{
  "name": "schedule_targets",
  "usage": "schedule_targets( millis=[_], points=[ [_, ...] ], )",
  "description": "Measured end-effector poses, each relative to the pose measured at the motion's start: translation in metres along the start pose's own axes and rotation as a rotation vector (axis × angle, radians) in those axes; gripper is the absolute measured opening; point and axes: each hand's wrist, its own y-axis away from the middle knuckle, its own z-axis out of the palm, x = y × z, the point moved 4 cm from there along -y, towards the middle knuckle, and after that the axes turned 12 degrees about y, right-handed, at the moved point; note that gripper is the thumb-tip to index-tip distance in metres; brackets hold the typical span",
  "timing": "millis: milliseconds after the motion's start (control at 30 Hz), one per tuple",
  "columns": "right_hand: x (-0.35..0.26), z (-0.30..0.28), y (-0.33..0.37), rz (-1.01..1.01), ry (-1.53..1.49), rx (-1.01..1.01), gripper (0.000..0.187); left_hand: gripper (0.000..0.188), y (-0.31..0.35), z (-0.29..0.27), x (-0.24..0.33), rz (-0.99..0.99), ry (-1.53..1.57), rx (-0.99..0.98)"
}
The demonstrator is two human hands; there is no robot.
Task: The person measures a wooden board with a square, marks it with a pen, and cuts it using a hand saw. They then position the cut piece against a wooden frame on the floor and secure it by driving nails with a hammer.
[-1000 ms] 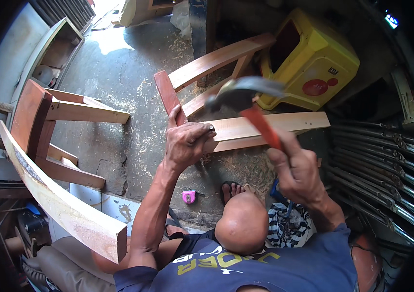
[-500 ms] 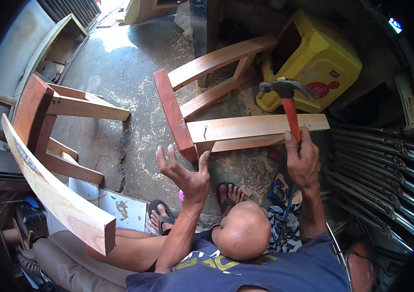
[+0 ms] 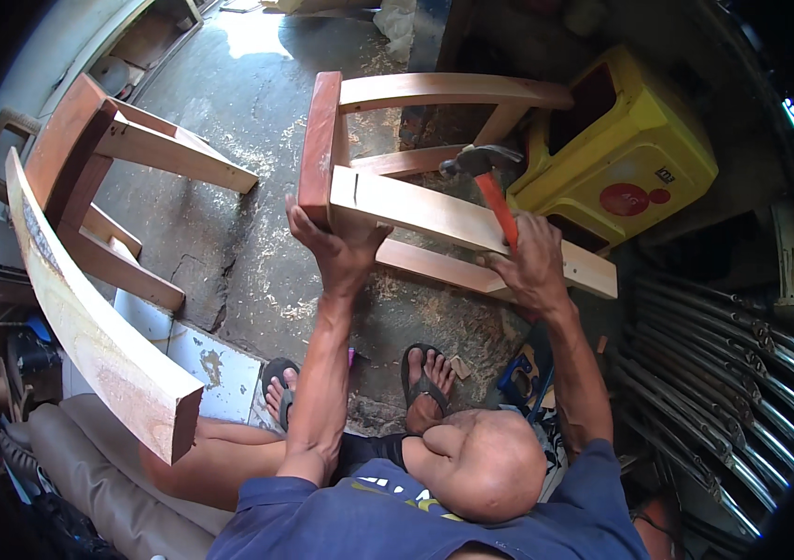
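Left hand [image 3: 341,245] has moved up to grip the wooden frame [image 3: 434,213]—right hand [image 3: 532,266] clasps the hammer [image 3: 495,191], head up-left.

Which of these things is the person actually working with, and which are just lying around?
In use: wooden frame, steadied by the left hand; hammer, gripped in the right hand.

Lying about: yellow plastic stool, second wooden frame, curved plank, metal rods.

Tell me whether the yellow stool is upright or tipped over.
Tipped over: the yellow stool lies on its side on the floor, hollow underside facing the wooden frame.
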Motion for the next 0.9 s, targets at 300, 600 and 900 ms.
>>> schedule_targets(
  millis=[300,600,900],
  points=[
    [-0.032,0.014,-0.009,0.094,0.027,0.074,0.054,0.144,-0.025,0.001,-0.010,-0.018,-0.275,0.194],
    [-0.027,0.014,-0.001,0.081,0.085,0.066,0.054,0.135,-0.022,-0.003,-0.005,0.026,-0.245,0.204],
    [-0.024,0.014,-0.004,-0.018,0.063,0.143,0.055,0.131,-0.027,-0.002,-0.015,0.052,-0.224,0.285]
  ],
)
